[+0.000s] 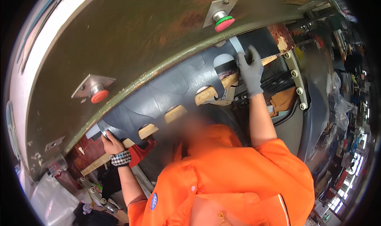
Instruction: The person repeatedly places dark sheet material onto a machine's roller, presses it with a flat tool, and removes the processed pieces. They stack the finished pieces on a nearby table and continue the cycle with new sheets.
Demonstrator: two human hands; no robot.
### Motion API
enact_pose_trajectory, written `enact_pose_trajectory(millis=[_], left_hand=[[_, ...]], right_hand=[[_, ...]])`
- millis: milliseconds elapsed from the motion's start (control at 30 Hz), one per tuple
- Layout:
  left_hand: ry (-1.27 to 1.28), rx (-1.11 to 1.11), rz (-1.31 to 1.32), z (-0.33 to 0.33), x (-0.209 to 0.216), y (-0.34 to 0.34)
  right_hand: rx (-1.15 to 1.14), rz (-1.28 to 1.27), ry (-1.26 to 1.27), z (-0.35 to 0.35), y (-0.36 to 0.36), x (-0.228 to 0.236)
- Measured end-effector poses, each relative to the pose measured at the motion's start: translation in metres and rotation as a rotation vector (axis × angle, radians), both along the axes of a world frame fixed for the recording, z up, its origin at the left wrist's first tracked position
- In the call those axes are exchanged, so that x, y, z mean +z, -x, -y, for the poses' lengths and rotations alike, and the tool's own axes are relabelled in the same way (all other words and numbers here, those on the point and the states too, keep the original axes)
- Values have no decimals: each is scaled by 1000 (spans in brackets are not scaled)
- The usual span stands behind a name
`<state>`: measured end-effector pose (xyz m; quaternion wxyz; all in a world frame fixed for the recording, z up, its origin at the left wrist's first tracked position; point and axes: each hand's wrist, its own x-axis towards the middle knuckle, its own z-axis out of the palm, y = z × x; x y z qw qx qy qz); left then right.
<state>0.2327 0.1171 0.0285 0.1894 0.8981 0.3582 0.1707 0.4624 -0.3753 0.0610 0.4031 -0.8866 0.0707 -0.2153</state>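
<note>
One smooth, dark grey sheet with rounded cutouts along its near edge (166, 87) lies, in the head view, along the lower edge of a dark green metal machine panel (158, 35), over a pale wooden strip (174, 113). The bare-fingered left hand (114, 144), with a black-and-white checked cloth cuff (120, 158), touches the sheet's left end; whether its grip closes on it, I cannot tell. The grey-gloved right hand (251, 73) has its grip partly open, thumb and fingers apart, near the sheet's right end, just beside a flat whitish band (236, 44).
</note>
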Motion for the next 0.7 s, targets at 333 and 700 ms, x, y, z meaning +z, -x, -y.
enact_pose_trajectory(millis=[333,700], left_hand=[[-46,-23,99,7,-18,25],[256,-281,123,47,4,153]], right_hand=[[34,-245,-170,38,33,-28],[-26,24,343,55,154,15]])
